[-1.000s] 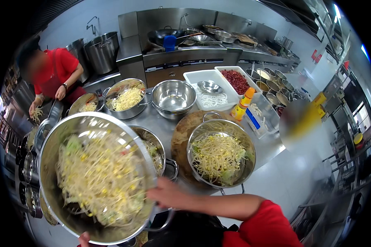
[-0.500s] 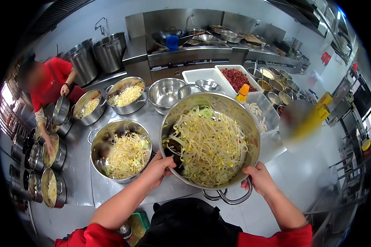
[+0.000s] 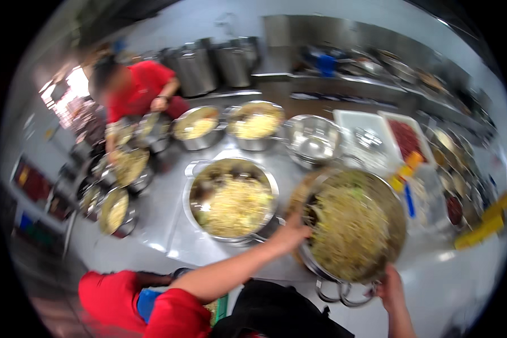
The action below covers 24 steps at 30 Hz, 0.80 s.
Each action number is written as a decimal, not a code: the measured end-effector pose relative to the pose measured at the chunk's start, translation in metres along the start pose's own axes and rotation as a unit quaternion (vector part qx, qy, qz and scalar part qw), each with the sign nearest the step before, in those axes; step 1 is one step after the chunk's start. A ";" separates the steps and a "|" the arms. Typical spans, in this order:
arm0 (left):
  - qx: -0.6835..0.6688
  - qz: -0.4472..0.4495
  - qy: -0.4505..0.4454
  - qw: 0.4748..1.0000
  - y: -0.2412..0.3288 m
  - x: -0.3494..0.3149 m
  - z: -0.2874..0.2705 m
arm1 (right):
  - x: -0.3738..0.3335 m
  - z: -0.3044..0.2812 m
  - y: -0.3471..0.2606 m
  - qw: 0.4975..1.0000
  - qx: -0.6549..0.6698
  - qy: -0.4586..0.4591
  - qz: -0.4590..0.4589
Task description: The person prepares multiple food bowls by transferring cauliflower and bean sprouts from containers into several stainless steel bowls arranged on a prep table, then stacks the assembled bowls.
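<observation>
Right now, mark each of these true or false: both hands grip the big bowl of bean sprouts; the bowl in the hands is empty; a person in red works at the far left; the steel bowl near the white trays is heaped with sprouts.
1. Both hands grip the big bowl of bean sprouts. True: the left hand is at its left rim, the right hand at its lower rim.
2. That bowl is empty. False: it is full of sprouts.
3. A person in red works at the far left. True.
4. The steel bowl near the white trays is heaped with sprouts. False: it looks empty.
</observation>
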<state>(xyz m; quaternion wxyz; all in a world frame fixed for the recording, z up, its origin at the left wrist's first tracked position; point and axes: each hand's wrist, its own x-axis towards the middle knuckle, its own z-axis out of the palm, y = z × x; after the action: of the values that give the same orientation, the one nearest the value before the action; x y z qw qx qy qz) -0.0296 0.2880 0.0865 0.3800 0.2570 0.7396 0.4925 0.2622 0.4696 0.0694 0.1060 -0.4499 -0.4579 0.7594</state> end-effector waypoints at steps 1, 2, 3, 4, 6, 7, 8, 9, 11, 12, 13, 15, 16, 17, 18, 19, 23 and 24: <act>-0.017 0.021 -0.016 1.000 -0.001 0.001 0.002 | -0.001 -0.011 -0.003 0.999 0.026 -0.020 -0.042; -0.069 0.011 -0.047 0.996 0.043 -0.018 0.000 | 0.012 -0.037 0.013 0.998 -0.014 0.025 -0.058; -0.130 0.069 -0.016 0.989 0.013 -0.016 0.007 | 0.014 -0.024 0.018 0.998 0.048 0.006 -0.049; -0.089 0.091 0.037 0.991 -0.015 -0.017 0.007 | 0.014 -0.008 0.026 0.993 0.110 -0.011 -0.036; -0.087 0.100 0.042 0.990 -0.022 -0.038 0.000 | 0.000 0.017 0.034 0.975 0.223 -0.014 -0.006; -0.075 0.085 0.044 0.993 -0.028 -0.050 -0.006 | -0.005 0.028 0.036 0.960 0.280 -0.017 0.015; -0.078 0.084 0.046 0.992 -0.034 -0.058 -0.010 | -0.004 0.036 0.037 0.957 0.289 -0.023 0.028; -0.077 0.078 0.053 0.993 -0.040 -0.067 -0.017 | 0.002 0.051 0.038 0.959 0.278 -0.041 0.046; -0.085 0.088 0.072 0.990 -0.046 -0.075 -0.038 | 0.014 0.089 0.043 0.969 0.220 -0.088 0.068; -0.098 0.101 0.087 0.986 -0.048 -0.077 -0.048 | 0.019 0.106 0.045 0.972 0.195 -0.110 0.076; -0.110 0.113 0.100 0.982 -0.051 -0.079 -0.058 | 0.025 0.128 0.048 0.973 0.169 -0.136 0.083; -0.149 0.121 0.161 0.968 -0.072 -0.075 -0.084 | 0.034 0.172 0.054 0.971 0.115 -0.186 0.097; -0.172 0.108 0.174 0.964 -0.074 -0.076 -0.104 | 0.037 0.194 0.056 0.968 0.092 -0.208 0.103; -0.195 0.092 0.187 0.958 -0.081 -0.078 -0.124 | 0.041 0.217 0.059 0.965 0.067 -0.228 0.109; -0.209 0.083 0.217 0.950 -0.091 -0.074 -0.143 | 0.045 0.236 0.058 0.962 0.057 -0.245 0.109; -0.193 0.094 0.260 0.941 -0.104 -0.070 -0.165 | 0.045 0.252 0.058 0.958 0.043 -0.260 0.110; -0.307 0.097 0.413 0.852 -0.161 -0.069 -0.269 | 0.051 0.310 0.060 0.952 -0.007 -0.288 0.103; -0.294 0.058 0.488 0.820 -0.193 -0.078 -0.300 | 0.051 0.325 0.065 0.948 -0.025 -0.297 0.112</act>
<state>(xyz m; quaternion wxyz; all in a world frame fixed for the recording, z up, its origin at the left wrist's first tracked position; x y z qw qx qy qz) -0.2301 -0.0043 0.0000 -0.0021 -0.0985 0.6323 0.7684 -0.0040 0.2676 0.0455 -0.1314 -0.2547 -0.4341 0.8541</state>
